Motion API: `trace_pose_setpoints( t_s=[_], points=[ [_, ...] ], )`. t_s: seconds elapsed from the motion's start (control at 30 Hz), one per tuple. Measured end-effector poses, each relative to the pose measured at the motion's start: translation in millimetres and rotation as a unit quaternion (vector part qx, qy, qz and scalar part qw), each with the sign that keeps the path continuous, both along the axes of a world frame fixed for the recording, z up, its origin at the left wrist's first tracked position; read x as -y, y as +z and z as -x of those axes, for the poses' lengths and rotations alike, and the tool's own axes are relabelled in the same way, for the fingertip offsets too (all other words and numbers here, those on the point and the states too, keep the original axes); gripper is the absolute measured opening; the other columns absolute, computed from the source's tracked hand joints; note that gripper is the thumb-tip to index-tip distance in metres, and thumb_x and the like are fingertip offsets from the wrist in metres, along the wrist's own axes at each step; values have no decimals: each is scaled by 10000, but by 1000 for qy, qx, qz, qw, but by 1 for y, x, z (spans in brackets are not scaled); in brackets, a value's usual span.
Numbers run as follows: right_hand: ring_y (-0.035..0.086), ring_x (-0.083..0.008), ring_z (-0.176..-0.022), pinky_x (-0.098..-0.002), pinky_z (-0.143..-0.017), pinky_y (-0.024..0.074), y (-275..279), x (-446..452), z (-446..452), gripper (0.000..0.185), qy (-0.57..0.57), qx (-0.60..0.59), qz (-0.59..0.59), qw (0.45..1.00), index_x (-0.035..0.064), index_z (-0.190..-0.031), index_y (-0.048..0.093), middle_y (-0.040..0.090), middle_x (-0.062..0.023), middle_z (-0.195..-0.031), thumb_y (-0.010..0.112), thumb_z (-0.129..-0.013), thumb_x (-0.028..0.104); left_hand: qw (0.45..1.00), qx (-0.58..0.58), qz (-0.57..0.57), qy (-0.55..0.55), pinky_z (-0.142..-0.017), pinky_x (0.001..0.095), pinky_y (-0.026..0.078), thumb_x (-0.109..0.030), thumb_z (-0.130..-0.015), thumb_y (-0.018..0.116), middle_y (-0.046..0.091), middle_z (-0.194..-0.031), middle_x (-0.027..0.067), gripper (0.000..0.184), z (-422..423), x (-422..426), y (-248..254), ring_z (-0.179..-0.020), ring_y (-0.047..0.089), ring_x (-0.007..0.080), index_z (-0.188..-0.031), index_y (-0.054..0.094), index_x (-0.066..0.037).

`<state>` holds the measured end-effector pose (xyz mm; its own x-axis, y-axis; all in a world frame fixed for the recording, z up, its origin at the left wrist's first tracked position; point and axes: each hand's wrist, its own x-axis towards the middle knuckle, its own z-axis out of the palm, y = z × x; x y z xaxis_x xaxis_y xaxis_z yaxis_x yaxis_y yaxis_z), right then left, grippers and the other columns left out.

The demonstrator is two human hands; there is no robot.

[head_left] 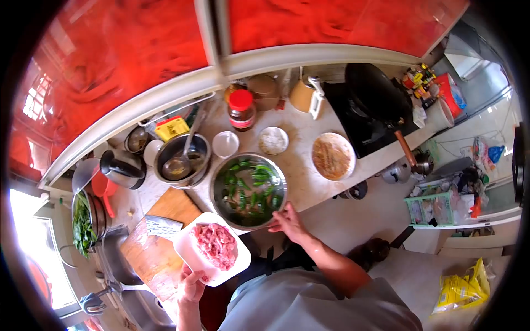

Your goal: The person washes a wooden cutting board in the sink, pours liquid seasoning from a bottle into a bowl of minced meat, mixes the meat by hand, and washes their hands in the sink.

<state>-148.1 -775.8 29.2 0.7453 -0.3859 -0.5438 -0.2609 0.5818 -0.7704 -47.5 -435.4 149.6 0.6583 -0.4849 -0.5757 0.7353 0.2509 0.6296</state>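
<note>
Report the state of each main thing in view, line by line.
White tray: in left hand, holding raw meat
Steel bowl: holding green pieces, right hand at rim
Jar: upright, red lid on
Cleaver: flat on cutting board, partly hidden
Ladle: resting in pot
Wok: on stove

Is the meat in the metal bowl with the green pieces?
No, the meat lies in a white tray in the left hand.

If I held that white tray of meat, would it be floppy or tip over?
The white tray is probably fairly stiff: its sides keep their shape. It might dip, since the left hand holds just one edge. The meat could slide, as it looks moist.
</note>
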Motion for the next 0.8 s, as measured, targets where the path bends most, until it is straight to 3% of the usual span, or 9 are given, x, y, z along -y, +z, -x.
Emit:
trace_pose_setpoints(
  t_s=[0.1,0.17,0.23,0.33,0.37,0.5,0.6,0.77,0.8],
  points=[
    [716,-216,-836,-327,-619,582,19,25,12,301,104,-41,47,993,92,-1213,468,632,-98,-1082,578,-1018,293,999,-8,40,-5,-986,386,524,78,-820,574,642,-1256,133,548,20,34,2,-1130,646,260,-1358,499,0],
    [711,-239,-831,-365,-615,582,-21,90,42,277,6,-69,93,993,107,-1132,505,621,-71,-1054,549,-1018,356,999,-2,41,-8,-983,385,526,73,-822,582,647,-1249,132,540,39,57,-3,-1129,647,258,-1352,504,1],
    [689,-201,-742,-337,-564,570,-33,159,72,211,-231,-96,158,955,135,-1166,514,627,-66,-952,570,-988,232,999,-13,27,11,-973,380,531,72,-821,588,655,-1237,132,533,64,83,5,-1121,653,256,-1344,509,2],
    [684,-179,-669,-319,-526,562,-46,257,89,198,-175,-128,128,968,105,-1186,514,637,-86,-907,542,-1028,221,998,-12,31,53,-980,399,538,81,-822,579,652,-1243,139,535,107,137,19,-1120,660,265,-1345,506,-3],
    [678,-180,-633,-311,-503,552,-54,270,91,214,-155,-120,174,965,85,-1204,490,642,-83,-875,543,-1019,180,999,-5,25,43,-1032,436,504,53,-801,601,600,-1335,148,655,122,143,10,-1187,622,291,-1432,428,5],
    [673,-193,-562,-322,-472,548,-86,294,90,297,-148,-110,305,934,54,-1256,416,657,-93,-807,551,-992,72,995,-33,10,99,-1013,436,522,73,-827,581,617,-1311,138,581,170,196,15,-1175,631,297,-1394,488,-13],
    [664,-203,-530,-340,-475,561,-53,305,87,364,-172,-122,217,953,57,-1277,376,653,-95,-803,564,-967,32,996,-24,14,90,-997,434,533,62,-840,572,631,-1285,132,557,189,236,22,-1152,644,294,-1386,499,-20],
    [693,-198,-558,-333,-434,555,-62,322,76,115,-61,-103,303,945,10,-1061,558,654,-98,-780,581,-962,63,999,-21,29,33,-972,441,544,32,-866,581,645,-1249,116,494,193,270,6,-1109,660,261,-1353,526,-32],
    [690,-195,-580,-319,-478,579,-71,325,70,208,-31,-112,282,952,14,-1155,539,675,-108,-794,601,-975,99,999,-22,26,29,-948,440,556,35,-863,578,655,-1218,115,475,189,278,2,-1086,669,264,-1332,535,-32]
  ],
)
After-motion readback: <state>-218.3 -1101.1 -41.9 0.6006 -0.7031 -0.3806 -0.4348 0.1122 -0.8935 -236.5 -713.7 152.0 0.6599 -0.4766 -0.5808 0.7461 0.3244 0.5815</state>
